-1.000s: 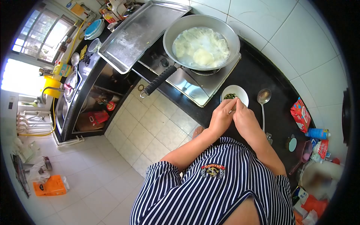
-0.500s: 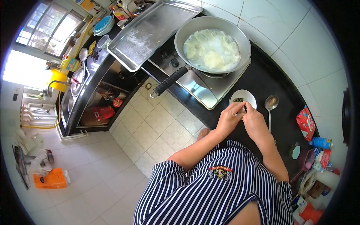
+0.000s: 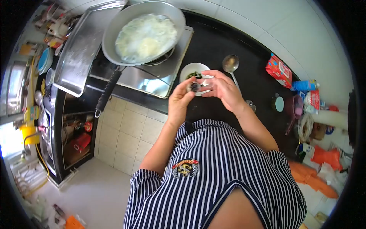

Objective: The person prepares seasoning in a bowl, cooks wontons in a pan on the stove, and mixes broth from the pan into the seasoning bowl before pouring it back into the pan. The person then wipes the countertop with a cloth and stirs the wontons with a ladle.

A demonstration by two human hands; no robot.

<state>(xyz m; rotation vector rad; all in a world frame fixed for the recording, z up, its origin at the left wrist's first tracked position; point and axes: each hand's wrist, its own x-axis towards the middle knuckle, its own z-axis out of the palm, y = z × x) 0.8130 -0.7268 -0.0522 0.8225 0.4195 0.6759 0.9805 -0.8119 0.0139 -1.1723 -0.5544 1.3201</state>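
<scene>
My left hand [image 3: 178, 105] is closed around a small clear round container [image 3: 193, 87] with dark grains showing inside, tilted towards me. Close beside it, my right hand [image 3: 227, 92] has its fingers curved around what looks like a small clear cap [image 3: 207, 82], apart from the container. Partly hidden beneath both hands stands a white bowl [image 3: 186, 71] with chopped greens [image 3: 194, 75] in it. A metal ladle [image 3: 230, 64] lies on the black counter [image 3: 207, 44] to the right of the bowl.
At the left, a pan [image 3: 108, 42] of cloudy liquid and pale food sits on the stove [image 3: 146, 82], its black handle [image 3: 108, 91] jutting past the counter edge. A metal tray [image 3: 78, 45] lies beyond. Rightwards are a red packet [image 3: 279, 71], a blue can [image 3: 305, 85] and a pink pot [image 3: 294, 108].
My hands have come apart from their pinch above the bowl, exposing the small container in the left and the clear piece in the right. The whole view has shifted and turned.
</scene>
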